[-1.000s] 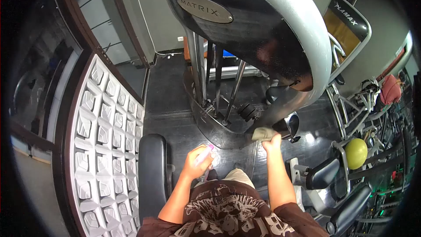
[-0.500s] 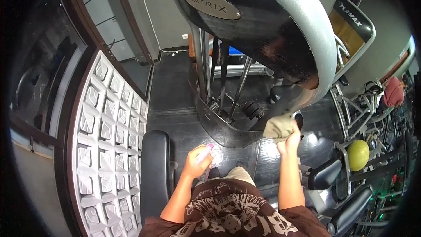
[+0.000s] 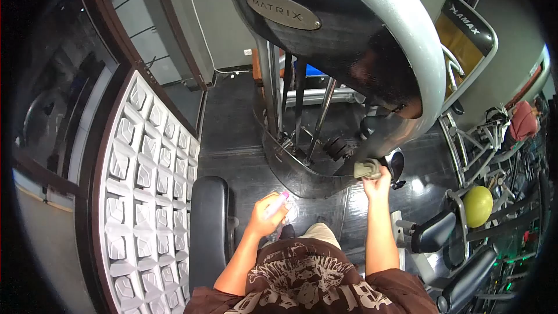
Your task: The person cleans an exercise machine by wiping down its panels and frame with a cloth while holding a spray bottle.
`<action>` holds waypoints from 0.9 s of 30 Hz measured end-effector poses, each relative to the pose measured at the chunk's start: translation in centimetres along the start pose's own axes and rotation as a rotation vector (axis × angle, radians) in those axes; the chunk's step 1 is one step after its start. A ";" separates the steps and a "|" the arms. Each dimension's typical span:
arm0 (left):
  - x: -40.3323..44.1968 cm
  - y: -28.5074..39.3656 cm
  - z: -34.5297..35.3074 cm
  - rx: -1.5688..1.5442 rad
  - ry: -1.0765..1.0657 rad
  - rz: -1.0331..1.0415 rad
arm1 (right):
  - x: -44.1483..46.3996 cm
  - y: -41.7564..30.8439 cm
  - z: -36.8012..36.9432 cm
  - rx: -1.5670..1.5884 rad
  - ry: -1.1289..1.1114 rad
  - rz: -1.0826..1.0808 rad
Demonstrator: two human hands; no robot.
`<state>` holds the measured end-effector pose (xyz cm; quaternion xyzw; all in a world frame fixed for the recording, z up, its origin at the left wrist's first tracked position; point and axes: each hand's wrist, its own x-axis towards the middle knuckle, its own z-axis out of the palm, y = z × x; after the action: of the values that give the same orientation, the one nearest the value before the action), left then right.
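Observation:
My left hand [image 3: 266, 216] is wrapped round a spray bottle with a pink top [image 3: 284, 195]; most of its body is hidden by my fingers. My right hand [image 3: 377, 184] grips a folded beige-green cloth [image 3: 367, 168]. That cloth lies against the lower part of the grey curved frame [image 3: 383, 146] of the gym machine. Above both hands rises the machine's dark, glossy cover [image 3: 349, 52] with an oval MATRIX badge [image 3: 283, 11].
A black padded bench [image 3: 210, 227] stands close on my left, beside a white patterned panel [image 3: 148, 192]. To the right are black seat pads [image 3: 433, 232], a yellow-green ball [image 3: 478, 206] and more gym equipment. Weight-machine rods [image 3: 319, 119] rise ahead from the dark floor.
My right hand has moved slightly left, and the cloth, spread out before, is now bunched against the frame. My left hand still holds the bottle, slightly farther right.

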<state>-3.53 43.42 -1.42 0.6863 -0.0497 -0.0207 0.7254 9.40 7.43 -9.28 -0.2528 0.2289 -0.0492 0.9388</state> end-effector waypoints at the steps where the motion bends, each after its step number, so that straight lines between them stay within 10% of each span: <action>1: -0.1 0.0 -0.2 0.013 0.003 -0.006 | -1.2 -0.9 0.7 0.014 -0.104 -0.011; 7: 0.0 -0.9 -0.7 0.034 -0.013 -0.006 | -8.4 -3.7 7.5 -0.204 -0.215 -0.235; 17: 0.9 -1.4 -0.6 0.027 -0.063 -0.014 | -2.1 6.7 -9.4 -0.226 0.202 0.195; 27: 1.0 -1.0 -0.1 0.049 -0.057 -0.062 | 1.5 10.9 -7.1 -0.385 0.283 -0.054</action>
<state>-2.46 43.32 -2.41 0.7041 -0.0495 -0.0616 0.7057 7.22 13.40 -20.74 -0.4239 0.3566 -0.0645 0.8301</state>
